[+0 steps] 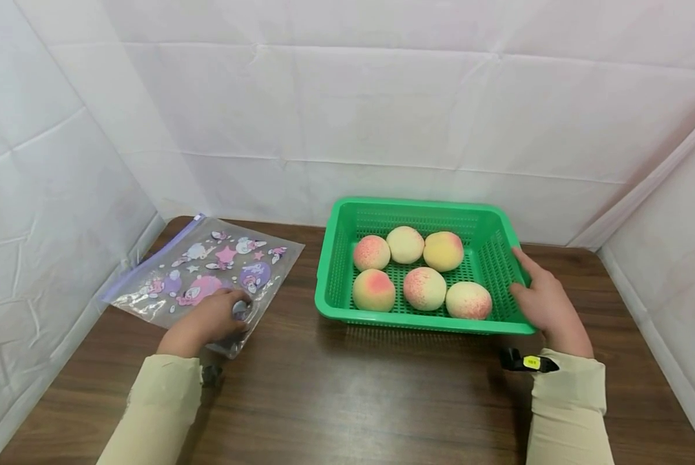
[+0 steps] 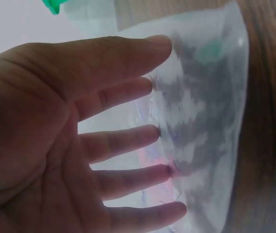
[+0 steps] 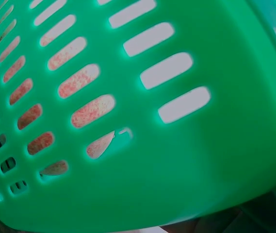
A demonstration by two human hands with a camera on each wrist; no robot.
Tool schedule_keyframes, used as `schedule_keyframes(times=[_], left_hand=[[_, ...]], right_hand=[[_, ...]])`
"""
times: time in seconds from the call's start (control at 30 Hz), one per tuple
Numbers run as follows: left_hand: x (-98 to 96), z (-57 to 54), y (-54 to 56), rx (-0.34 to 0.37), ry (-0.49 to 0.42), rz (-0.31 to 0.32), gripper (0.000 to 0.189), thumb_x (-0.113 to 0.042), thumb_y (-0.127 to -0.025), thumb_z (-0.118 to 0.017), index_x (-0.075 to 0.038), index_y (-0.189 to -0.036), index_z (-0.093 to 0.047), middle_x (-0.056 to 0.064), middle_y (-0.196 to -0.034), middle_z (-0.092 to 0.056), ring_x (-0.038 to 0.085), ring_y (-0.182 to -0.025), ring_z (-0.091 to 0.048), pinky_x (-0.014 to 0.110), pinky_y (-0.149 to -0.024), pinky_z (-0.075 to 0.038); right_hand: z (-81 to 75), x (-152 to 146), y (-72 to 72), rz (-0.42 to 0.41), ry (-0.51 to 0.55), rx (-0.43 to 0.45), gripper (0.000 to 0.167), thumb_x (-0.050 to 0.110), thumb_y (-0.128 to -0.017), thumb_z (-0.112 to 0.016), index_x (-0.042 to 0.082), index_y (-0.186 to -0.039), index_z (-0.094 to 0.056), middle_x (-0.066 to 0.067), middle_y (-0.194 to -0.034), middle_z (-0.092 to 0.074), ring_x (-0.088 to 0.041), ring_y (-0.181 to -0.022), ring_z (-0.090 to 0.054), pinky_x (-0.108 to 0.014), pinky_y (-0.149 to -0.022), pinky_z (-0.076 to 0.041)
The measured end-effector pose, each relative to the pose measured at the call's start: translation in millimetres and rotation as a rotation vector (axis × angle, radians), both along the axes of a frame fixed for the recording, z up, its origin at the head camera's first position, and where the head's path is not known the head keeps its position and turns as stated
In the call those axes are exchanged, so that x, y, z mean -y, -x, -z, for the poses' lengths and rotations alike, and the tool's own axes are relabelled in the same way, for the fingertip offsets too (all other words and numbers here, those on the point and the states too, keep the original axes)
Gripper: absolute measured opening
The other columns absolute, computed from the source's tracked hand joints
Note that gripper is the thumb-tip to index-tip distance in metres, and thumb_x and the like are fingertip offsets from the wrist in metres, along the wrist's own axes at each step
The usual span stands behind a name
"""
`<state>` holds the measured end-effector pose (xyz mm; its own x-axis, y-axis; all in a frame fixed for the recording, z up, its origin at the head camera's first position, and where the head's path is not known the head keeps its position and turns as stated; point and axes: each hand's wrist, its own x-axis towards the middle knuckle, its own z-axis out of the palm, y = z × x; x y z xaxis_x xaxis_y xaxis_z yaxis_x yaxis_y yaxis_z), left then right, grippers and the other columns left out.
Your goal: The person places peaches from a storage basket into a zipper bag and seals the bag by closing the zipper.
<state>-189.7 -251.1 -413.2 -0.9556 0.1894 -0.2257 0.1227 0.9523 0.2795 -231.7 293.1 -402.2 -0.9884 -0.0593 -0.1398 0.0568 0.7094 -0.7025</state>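
Observation:
A clear zip bag (image 1: 214, 265) with a purple zip edge and pink and purple cartoon prints lies flat at the left. My left hand (image 1: 214, 320) is over its near right part. In the left wrist view the fingers (image 2: 133, 138) stay spread and nearly straight, their tips against the clear plastic. At the right, a green slotted basket (image 1: 332, 271) holds several peaches (image 1: 425, 289), pale yellow with pink blush. My right hand (image 1: 548, 307) grips the basket's right rim, thumb over the inner side; its other fingers are mostly hidden. The right wrist view shows the basket wall (image 3: 176, 160) with peaches through the slots.
The dark wooden table (image 1: 347, 400) is bounded by white cloth walls (image 1: 382, 103) at the back and both sides. Bare wood separates the bag from the basket. A black wrist mount (image 1: 524, 361) with a yellow label sits at my right wrist.

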Motion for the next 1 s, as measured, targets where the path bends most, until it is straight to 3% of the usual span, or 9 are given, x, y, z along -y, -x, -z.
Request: schedule_keyframes(times=[0.27,0.4,0.5,0.8,0.87,1.0], left_hand=[[0.1,-9.0,3.4,0.0,-0.007,0.003,0.044,-0.019,-0.079,-0.073,-0.004,-0.119,-0.061,0.024,-0.108,-0.063,0.034,-0.094,-0.06,0.054,-0.086,-0.048],[5.8,-13.4,15.0,0.008,0.001,-0.001,0.053,-0.021,-0.084,-0.069,0.002,-0.129,-0.055,0.027,-0.119,-0.062,0.042,-0.107,-0.06,0.057,-0.093,-0.045],[10.2,-15.8,25.6,0.017,-0.004,-0.019,0.057,-0.023,-0.087,-0.065,0.005,-0.134,-0.049,0.031,-0.128,-0.056,0.05,-0.118,-0.053,0.06,-0.099,-0.041],[15.3,-18.2,47.4,0.074,-0.002,-0.121,0.069,-0.028,-0.092,-0.061,0.009,-0.144,-0.034,0.036,-0.137,-0.045,0.05,-0.12,-0.051,0.062,-0.102,-0.037],[14.7,-17.6,50.9,0.089,0.014,-0.139,0.064,-0.029,-0.091,-0.061,0.01,-0.139,-0.042,0.035,-0.133,-0.05,0.049,-0.115,-0.055,0.061,-0.102,-0.039],[14.0,-14.3,57.0,0.131,0.038,-0.177,0.046,-0.032,-0.091,-0.06,0.009,-0.113,-0.064,0.026,-0.107,-0.064,0.036,-0.09,-0.062,0.056,-0.09,-0.047]], right_hand=[[1.6,-0.7,-0.2,0.002,0.0,0.002,0.071,0.012,-0.096,-0.037,0.03,-0.156,-0.003,-0.033,-0.141,-0.041,-0.022,-0.058,-0.048,-0.034,-0.054,-0.042],[2.0,-1.2,0.5,0.0,-0.005,-0.007,0.072,0.011,-0.096,-0.038,0.03,-0.156,-0.003,-0.034,-0.14,-0.041,-0.023,-0.058,-0.048,-0.034,-0.054,-0.042],[1.8,-1.0,1.3,0.001,-0.011,-0.016,0.072,0.01,-0.095,-0.038,0.029,-0.156,-0.004,-0.034,-0.141,-0.041,-0.023,-0.06,-0.049,-0.034,-0.054,-0.042],[1.4,-1.5,2.1,-0.002,0.001,0.005,0.072,0.012,-0.096,-0.037,0.03,-0.156,-0.002,-0.031,-0.139,-0.043,-0.023,-0.059,-0.048,-0.034,-0.054,-0.043],[1.8,-1.8,2.4,0.003,0.006,-0.001,0.072,0.011,-0.095,-0.038,0.03,-0.156,-0.002,-0.032,-0.138,-0.044,-0.023,-0.059,-0.049,-0.034,-0.054,-0.043],[2.6,-2.0,1.5,0.009,0.01,-0.006,0.072,0.011,-0.095,-0.038,0.03,-0.156,-0.003,-0.032,-0.133,-0.047,-0.022,-0.058,-0.049,-0.034,-0.053,-0.043]])
